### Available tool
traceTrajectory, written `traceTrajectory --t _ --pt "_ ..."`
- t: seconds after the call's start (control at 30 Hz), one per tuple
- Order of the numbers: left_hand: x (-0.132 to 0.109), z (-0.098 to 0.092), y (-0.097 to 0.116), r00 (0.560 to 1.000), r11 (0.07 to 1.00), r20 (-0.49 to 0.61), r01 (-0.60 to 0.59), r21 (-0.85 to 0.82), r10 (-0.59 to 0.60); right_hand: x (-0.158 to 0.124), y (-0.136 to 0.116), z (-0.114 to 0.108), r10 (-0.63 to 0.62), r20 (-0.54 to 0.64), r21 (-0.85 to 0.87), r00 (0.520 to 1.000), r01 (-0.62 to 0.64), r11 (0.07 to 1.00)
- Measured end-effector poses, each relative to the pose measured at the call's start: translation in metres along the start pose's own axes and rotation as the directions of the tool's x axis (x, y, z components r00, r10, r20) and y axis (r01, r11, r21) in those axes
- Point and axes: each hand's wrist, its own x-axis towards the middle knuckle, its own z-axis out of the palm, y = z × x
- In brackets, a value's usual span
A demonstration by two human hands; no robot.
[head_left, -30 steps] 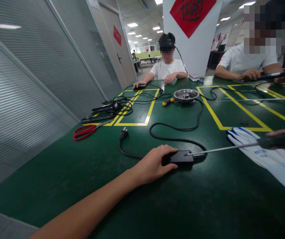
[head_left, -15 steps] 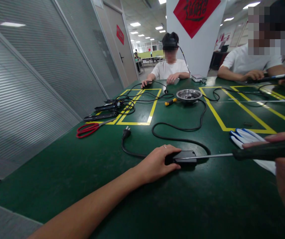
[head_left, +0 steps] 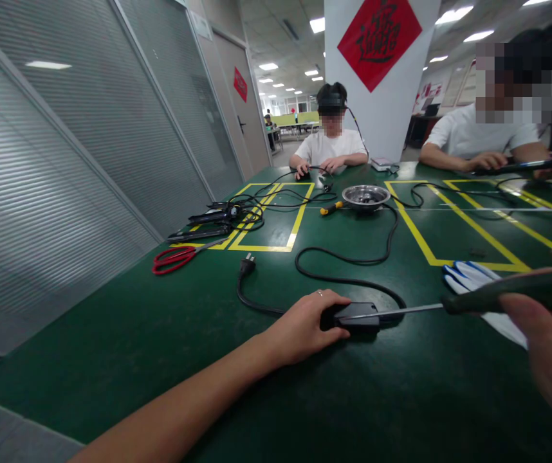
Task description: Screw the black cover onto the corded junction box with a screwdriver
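Observation:
My left hand (head_left: 309, 329) is closed around the near end of a black power adapter (head_left: 363, 308) lying on the green table. From the adapter run a short cord ending in a two-pin plug (head_left: 247, 263) and a longer black cable (head_left: 334, 280) that curves away toward a metal bowl (head_left: 366, 196). My right hand (head_left: 546, 334), partly cut off by the right edge, grips the dark handle of a screwdriver (head_left: 512, 292). Its thin shaft lies nearly level, with the tip at the adapter's top beside my left fingers. I cannot tell whether the tip sits in a seam.
A white-and-blue glove (head_left: 502, 321) lies under the screwdriver handle. Red-handled scissors (head_left: 174, 259) and a heap of black cables and parts (head_left: 222, 215) lie at the left. A yellow-and-black handled tool (head_left: 331, 208) rests beside the bowl. Two people (head_left: 334, 138) sit across the table.
The camera view has tilted slightly upward. My right hand and the screwdriver handle have shifted a little left, with the thumb now more visible. My left hand stays on the adapter.

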Motion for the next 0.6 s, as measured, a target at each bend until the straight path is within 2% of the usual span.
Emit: traceTrajectory --t 0.03,0.1,0.17,0.2,0.27,0.33,0.4,0.47,0.6 --pt "0.0 0.001 0.0 1.0 1.0 -0.006 0.0 0.013 0.0 0.005 0.003 0.002 0.033 -0.017 0.007 0.999 -0.033 0.999" --pt "-0.001 0.003 0.0 1.0 0.999 -0.019 -0.011 0.038 0.012 0.017 0.013 0.006 0.168 -0.042 0.147 0.985 -0.16 0.976" --pt "-0.001 0.002 0.003 0.998 0.997 -0.044 -0.031 0.065 0.034 0.028 0.025 0.008 0.307 -0.012 0.349 0.952 -0.284 0.893" --pt "-0.002 0.0 0.005 0.997 0.996 -0.068 -0.034 0.081 0.039 0.031 0.031 0.009 0.359 0.014 0.397 0.933 -0.335 0.855" --pt "-0.003 -0.005 0.008 0.987 0.992 -0.156 -0.003 0.127 0.023 0.034 0.041 0.01 0.441 0.091 0.349 0.893 -0.444 0.825" --pt "-0.005 -0.01 0.011 0.962 0.98 -0.273 0.076 0.185 -0.023 0.033 0.049 0.011 0.471 0.194 0.139 0.861 -0.499 0.855" --pt "-0.006 -0.014 0.009 0.931 0.955 -0.359 0.167 0.246 -0.071 0.03 0.054 0.012 0.464 0.279 -0.095 0.841 -0.457 0.884" --pt "-0.006 -0.015 0.005 0.91 0.92 -0.399 0.243 0.308 -0.107 0.028 0.06 0.013 0.45 0.333 -0.246 0.829 -0.384 0.89" --pt "-0.006 -0.014 -0.008 0.889 0.837 -0.419 0.365 0.409 -0.183 0.027 0.071 0.018 0.332 0.477 -0.448 0.814 -0.1 0.888"
